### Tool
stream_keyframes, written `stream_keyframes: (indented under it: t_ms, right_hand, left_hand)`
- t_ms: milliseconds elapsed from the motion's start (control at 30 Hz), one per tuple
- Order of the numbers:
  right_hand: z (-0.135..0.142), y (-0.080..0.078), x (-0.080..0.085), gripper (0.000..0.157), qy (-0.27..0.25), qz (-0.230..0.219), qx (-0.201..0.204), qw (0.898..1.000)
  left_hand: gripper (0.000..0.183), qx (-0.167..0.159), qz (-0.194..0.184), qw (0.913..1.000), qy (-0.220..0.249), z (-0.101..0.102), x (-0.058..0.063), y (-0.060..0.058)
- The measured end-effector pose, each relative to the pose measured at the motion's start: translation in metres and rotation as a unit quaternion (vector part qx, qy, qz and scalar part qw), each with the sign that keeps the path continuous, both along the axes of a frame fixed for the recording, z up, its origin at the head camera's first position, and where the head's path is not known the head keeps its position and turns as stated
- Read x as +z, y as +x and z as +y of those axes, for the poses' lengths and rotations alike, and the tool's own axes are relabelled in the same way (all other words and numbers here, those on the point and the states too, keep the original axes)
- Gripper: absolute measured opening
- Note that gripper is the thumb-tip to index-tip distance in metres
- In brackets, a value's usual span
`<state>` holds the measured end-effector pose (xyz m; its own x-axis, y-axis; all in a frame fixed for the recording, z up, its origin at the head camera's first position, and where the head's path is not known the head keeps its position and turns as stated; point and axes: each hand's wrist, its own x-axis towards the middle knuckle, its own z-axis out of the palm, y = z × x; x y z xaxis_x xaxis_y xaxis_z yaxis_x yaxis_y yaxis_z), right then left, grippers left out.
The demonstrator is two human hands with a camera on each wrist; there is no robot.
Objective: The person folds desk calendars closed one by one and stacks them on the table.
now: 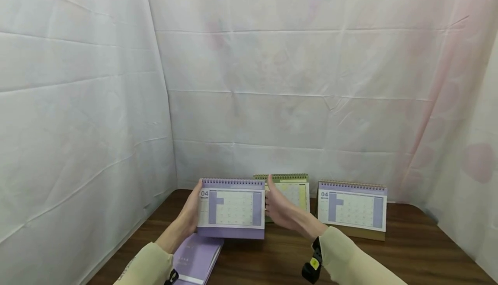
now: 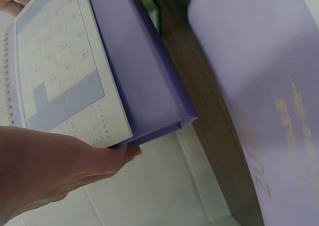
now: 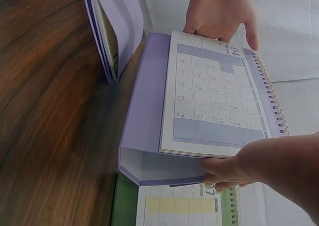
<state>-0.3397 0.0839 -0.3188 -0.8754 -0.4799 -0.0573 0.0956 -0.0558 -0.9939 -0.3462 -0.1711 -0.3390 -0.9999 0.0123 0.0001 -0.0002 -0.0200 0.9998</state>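
Observation:
Between both hands a purple desk calendar (image 1: 233, 209) with a spiral top and a "04" page stands upright, raised over the table. At its left edge my left hand (image 1: 190, 209) grips it, thumb along the side. My right hand (image 1: 282, 205) holds the opposite edge, thumb pointing up and fingers behind the stand, as the right wrist view shows. Beneath the left forearm lies a purple notebook (image 1: 196, 257) with gold lettering. A green desk calendar (image 1: 292, 192) stands behind the right hand, partly hidden by it.
Another desk calendar (image 1: 352, 207) with a purple "04" page and a brown base stands at the right. The dark wooden table (image 1: 256, 263) meets a pale cloth backdrop (image 1: 249, 116) behind and at both sides.

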Motion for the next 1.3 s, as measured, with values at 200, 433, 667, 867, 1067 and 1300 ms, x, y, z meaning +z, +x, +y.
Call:
stream_keyframes:
  t_ms: [200,433,667,867,1067,1300]
  right_hand:
    - [0.022,0.012,0.002,0.117,0.015,-0.005,-0.008,1.000]
    - [0.051,0.027,0.003,0.118,0.030,-0.001,-0.012,0.999]
    - [0.077,0.037,0.003,0.117,0.039,0.000,-0.043,0.998]
    - [0.095,0.041,0.002,0.116,0.057,0.008,-0.066,0.996]
    - [0.109,0.043,-0.003,0.117,0.067,0.011,-0.078,0.995]
    - [0.121,0.040,-0.011,0.111,0.045,0.003,-0.102,0.994]
  left_hand:
    - [0.077,-0.015,-0.019,0.9997,0.004,0.022,-0.002,0.012]
    - [0.080,-0.032,-0.019,0.9993,0.006,0.049,-0.017,0.011]
    - [0.079,-0.055,-0.040,0.9977,0.002,0.074,-0.030,0.008]
    - [0.081,-0.057,-0.023,0.9981,0.000,0.096,-0.017,0.030]
    - [0.077,-0.061,-0.031,0.9976,0.008,0.111,-0.009,0.039]
    - [0.072,-0.062,-0.042,0.9965,0.037,0.118,-0.030,0.015]
